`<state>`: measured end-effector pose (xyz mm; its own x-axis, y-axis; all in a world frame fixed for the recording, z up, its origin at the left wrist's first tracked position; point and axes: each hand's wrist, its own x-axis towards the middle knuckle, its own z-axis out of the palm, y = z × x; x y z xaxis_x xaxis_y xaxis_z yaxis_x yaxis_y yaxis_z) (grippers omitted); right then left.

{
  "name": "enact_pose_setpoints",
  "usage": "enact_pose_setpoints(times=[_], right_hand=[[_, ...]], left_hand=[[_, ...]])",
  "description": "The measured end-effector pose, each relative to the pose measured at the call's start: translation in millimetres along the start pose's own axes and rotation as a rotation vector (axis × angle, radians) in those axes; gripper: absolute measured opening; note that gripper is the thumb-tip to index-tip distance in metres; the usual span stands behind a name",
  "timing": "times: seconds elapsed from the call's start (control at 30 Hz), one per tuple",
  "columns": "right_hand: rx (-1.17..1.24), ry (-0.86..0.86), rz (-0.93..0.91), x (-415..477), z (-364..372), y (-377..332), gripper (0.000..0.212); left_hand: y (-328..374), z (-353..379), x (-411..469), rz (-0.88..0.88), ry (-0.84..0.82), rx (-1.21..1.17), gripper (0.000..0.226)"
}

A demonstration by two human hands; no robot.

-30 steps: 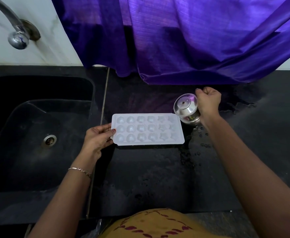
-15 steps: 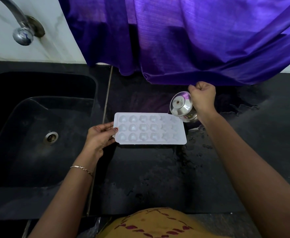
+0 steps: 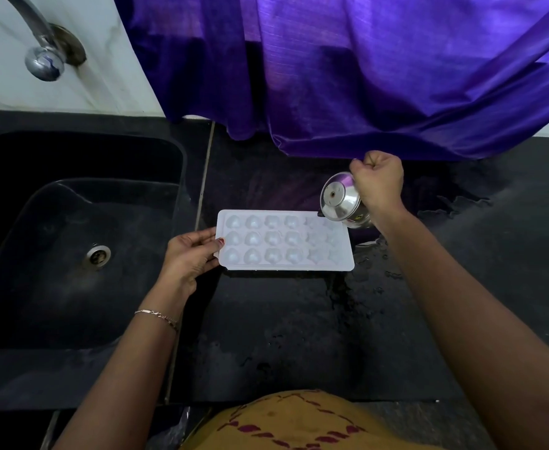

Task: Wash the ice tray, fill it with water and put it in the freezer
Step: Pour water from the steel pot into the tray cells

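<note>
Your ice tray lies flat on the black stone counter, just right of the seam by the sink. It's white, matte plastic, a rectangle with rounded corners, moulded into three rows of six rounded cups. The two right-hand columns look paler and flatter than the rest; I can't tell whether that's water.

Your left hand pinches the tray's short left edge, thumb on top with a red nail and fingers tucked beneath. A thin chain bracelet sits on that wrist.

Your right hand is curled tight round a small steel pot. It's shiny, round-bellied and flared at the neck. It's tipped hard over, its round end facing left above the tray's far right corner. Any stream from it is too fine to make out.

The counter is dull and speckled, with beads and patches of water just right of the tray.

Behind your right fist hangs a glossy purple curtain, folds draping down onto the counter's back edge.

To the left, the sink is deep, dark and smooth, with a metal drain in its floor. A chrome tap curves out from the white wall above. At the bottom edge is yellow cloth with a dark red pattern.
</note>
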<state>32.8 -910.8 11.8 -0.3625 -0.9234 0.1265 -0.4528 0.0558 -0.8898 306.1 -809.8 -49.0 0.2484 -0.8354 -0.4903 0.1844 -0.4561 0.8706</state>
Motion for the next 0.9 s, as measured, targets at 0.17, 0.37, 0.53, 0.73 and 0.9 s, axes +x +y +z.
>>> enact_pose_setpoints(times=[0.17, 0.37, 0.53, 0.73, 0.9], right_hand=[[-0.044, 0.001, -0.014, -1.8, 2.6, -1.1, 0.041], [-0.077, 0.001, -0.028, -3.4, 4.1, -2.1, 0.042], [-0.073, -0.001, -0.027, -3.4, 3.8, -2.3, 0.042], [-0.010, 0.012, 0.020, -2.6, 1.7, -4.0, 0.041], [0.123, 0.026, 0.067, -2.6, 4.3, -7.5, 0.041]], left_hand=[[0.7, 0.3, -1.2, 0.000, 0.000, -0.003, 0.027], [0.8, 0.8, -0.7, -0.010, 0.003, -0.005, 0.028], [1.0, 0.4, -1.7, -0.004, 0.004, -0.004, 0.029], [1.9, 0.4, -1.8, -0.009, 0.006, -0.009, 0.028], [2.2, -0.1, -1.6, -0.009, 0.003, -0.017, 0.027]])
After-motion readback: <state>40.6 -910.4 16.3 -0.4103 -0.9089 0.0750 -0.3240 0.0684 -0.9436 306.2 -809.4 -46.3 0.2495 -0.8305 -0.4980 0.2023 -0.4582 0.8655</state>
